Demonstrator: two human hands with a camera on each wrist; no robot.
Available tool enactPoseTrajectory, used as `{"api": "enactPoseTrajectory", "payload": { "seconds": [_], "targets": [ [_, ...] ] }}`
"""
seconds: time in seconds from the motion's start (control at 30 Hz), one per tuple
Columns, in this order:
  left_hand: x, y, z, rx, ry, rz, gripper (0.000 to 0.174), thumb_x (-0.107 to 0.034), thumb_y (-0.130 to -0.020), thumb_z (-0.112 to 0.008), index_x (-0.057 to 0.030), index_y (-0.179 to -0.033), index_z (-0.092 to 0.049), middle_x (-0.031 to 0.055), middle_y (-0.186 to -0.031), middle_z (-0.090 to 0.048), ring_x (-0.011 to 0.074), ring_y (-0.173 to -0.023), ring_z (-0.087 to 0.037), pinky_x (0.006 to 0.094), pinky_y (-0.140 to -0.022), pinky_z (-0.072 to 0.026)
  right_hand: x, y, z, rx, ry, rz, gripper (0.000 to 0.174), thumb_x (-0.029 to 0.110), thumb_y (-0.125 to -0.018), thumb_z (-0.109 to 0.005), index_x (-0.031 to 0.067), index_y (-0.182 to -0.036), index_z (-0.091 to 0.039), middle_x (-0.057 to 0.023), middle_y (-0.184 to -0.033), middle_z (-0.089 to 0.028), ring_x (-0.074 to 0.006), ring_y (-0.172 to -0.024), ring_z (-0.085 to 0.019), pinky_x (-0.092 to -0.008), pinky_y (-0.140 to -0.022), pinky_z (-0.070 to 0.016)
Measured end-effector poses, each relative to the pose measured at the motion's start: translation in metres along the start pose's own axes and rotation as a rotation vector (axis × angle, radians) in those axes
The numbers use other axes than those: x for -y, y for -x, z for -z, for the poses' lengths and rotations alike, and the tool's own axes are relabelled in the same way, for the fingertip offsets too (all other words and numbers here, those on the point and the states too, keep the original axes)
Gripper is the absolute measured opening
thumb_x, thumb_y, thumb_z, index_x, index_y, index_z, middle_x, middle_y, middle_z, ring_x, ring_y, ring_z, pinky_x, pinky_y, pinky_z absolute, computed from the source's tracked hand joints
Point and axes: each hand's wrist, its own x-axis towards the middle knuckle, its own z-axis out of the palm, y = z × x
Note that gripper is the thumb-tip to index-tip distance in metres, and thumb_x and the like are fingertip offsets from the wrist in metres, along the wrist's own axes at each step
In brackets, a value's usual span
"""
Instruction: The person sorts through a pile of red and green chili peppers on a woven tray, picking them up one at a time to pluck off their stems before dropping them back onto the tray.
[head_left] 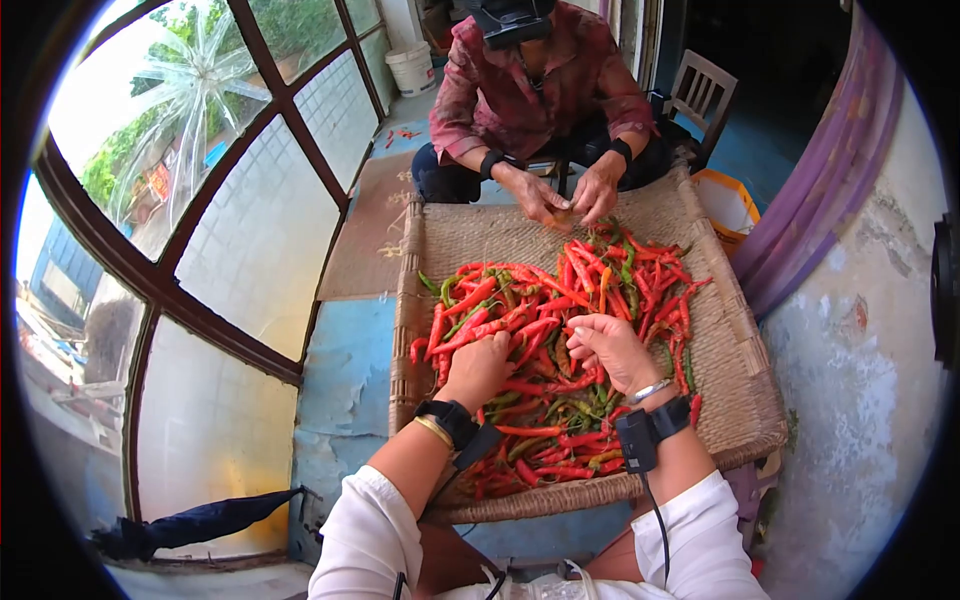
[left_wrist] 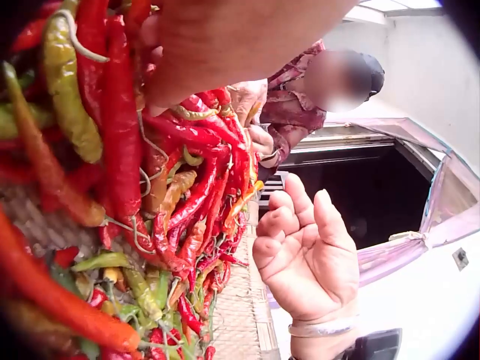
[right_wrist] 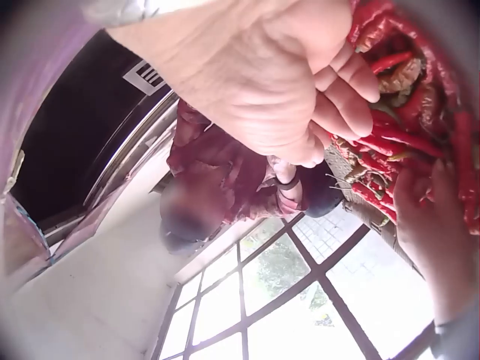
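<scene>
left grip (head_left: 478, 368) lies on the chillies (head_left: 500, 297), fingers buried among them; clasping or not, i cannot tell. just to its right, the right grip (head_left: 612, 350) is loosely curled, empty, above the same heap.

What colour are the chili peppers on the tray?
Mostly red, some green: chili peppers show best in head view.

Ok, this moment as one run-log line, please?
left hand: fingers in chili peppers, grip hidden | right hand: loosely curled, empty, over them | woven tray underneath
</scene>
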Motion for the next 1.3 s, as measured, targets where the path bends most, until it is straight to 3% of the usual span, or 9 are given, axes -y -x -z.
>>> {"api": "enactPoseTrajectory", "payload": {
  "seconds": [0.2, 0.43, 0.6, 0.73, 0.9, 1.0, 1.13, 1.27, 1.3],
  "targets": [
    [0.014, -0.006, -0.01, 0.153, 0.258, 0.057, 0.023, -0.023, -0.07, -0.064, -0.0077, -0.086, -0.059, 0.0115, -0.077, -0.061, 0.03, -0.071, -0.059, 0.0398, -0.062, -0.0461, -0.012, -0.002, -0.01, 0.071, 0.129, 0.025, 0.025, 0.014, -0.083, -0.054, -0.0016, -0.103, -0.056, -0.003, -0.081, -0.059, -0.0069, -0.064, -0.055, -0.0185, -0.052, -0.0431],
    [0.005, 0.0, -0.012, -0.041, 0.182, -0.022, 0.018, -0.021, -0.07, -0.063, -0.0081, -0.082, -0.06, 0.0117, -0.073, -0.061, 0.029, -0.073, -0.059, 0.0396, -0.064, -0.0465, -0.011, 0.0, -0.011, 0.074, 0.221, -0.016, 0.024, 0.013, -0.085, -0.051, -0.0013, -0.104, -0.054, -0.0044, -0.081, -0.059, -0.0082, -0.067, -0.056, -0.0199, -0.055, -0.0458],
    [-0.001, -0.002, 0.004, -0.081, 0.482, -0.004, 0.018, -0.017, -0.071, -0.064, -0.0068, -0.084, -0.058, 0.012, -0.071, -0.06, 0.0282, -0.071, -0.059, 0.0365, -0.064, -0.0466, -0.013, 0.001, -0.012, 0.062, 0.282, -0.055, 0.022, 0.02, -0.083, -0.055, -0.0013, -0.088, -0.06, -0.0025, -0.071, -0.058, -0.0072, -0.059, -0.054, -0.0201, -0.048, -0.0417],
    [-0.01, -0.001, 0.01, -0.284, 0.595, -0.012, 0.021, -0.013, -0.07, -0.066, -0.0034, -0.088, -0.059, 0.0103, -0.071, -0.06, 0.0234, -0.064, -0.058, 0.0324, -0.06, -0.0466, -0.006, 0.003, -0.013, 0.062, 0.364, -0.13, 0.026, 0.024, -0.083, -0.056, -0.0009, -0.082, -0.061, -0.0032, -0.067, -0.057, -0.0078, -0.055, -0.053, -0.0215, -0.045, -0.0414],
    [-0.008, 0.002, 0.008, -0.226, 0.876, -0.002, 0.021, -0.004, -0.078, -0.061, -0.0017, -0.098, -0.058, -0.0023, -0.072, -0.057, 0.0028, -0.065, -0.051, 0.0178, -0.055, -0.043, -0.002, 0.007, -0.017, 0.142, 0.217, -0.135, 0.028, 0.027, -0.083, -0.056, 0.0006, -0.093, -0.058, -0.0031, -0.065, -0.057, -0.0084, -0.05, -0.052, -0.0204, -0.042, -0.0407],
    [-0.018, 0.012, 0.014, 0.024, 1.081, 0.081, 0.02, -0.005, -0.079, -0.06, -0.0002, -0.098, -0.057, -0.0015, -0.074, -0.058, 0.003, -0.064, -0.052, 0.0176, -0.055, -0.0436, -0.011, 0.002, -0.019, 0.072, -0.132, 0.039, 0.026, 0.023, -0.083, -0.057, 0.0017, -0.097, -0.057, -0.0032, -0.065, -0.057, -0.0078, -0.049, -0.051, -0.0195, -0.042, -0.0405],
    [-0.021, 0.015, 0.011, 0.078, 0.983, -0.081, 0.016, -0.005, -0.08, -0.059, 0.001, -0.095, -0.056, -0.0005, -0.075, -0.058, 0.0039, -0.063, -0.053, 0.0173, -0.056, -0.0446, -0.003, 0.007, -0.012, -0.058, -0.272, 0.086, 0.017, 0.019, -0.082, -0.058, 0.0029, -0.087, -0.058, -0.0015, -0.061, -0.056, -0.0056, -0.046, -0.049, -0.0185, -0.04, -0.0385],
    [-0.017, 0.024, 0.021, -0.046, 0.687, 0.044, 0.012, -0.007, -0.078, -0.06, 0.001, -0.086, -0.059, 0.0014, -0.07, -0.059, 0.0058, -0.065, -0.055, 0.0221, -0.057, -0.0449, 0.003, 0.008, -0.007, -0.172, -0.073, 0.085, 0.014, 0.017, -0.082, -0.057, 0.0028, -0.085, -0.058, -0.0015, -0.06, -0.055, -0.0053, -0.046, -0.048, -0.0183, -0.04, -0.0379],
    [-0.011, 0.024, 0.019, -0.169, 0.633, -0.002, 0.013, -0.013, -0.076, -0.06, -0.0019, -0.083, -0.061, 0.0108, -0.062, -0.059, 0.0179, -0.057, -0.058, 0.0291, -0.053, -0.045, 0.006, 0.008, -0.005, -0.153, -0.024, 0.075, 0.014, 0.016, -0.082, -0.057, 0.0026, -0.086, -0.057, -0.0016, -0.061, -0.055, -0.0055, -0.046, -0.048, -0.0183, -0.04, -0.0379]
  ]
}}
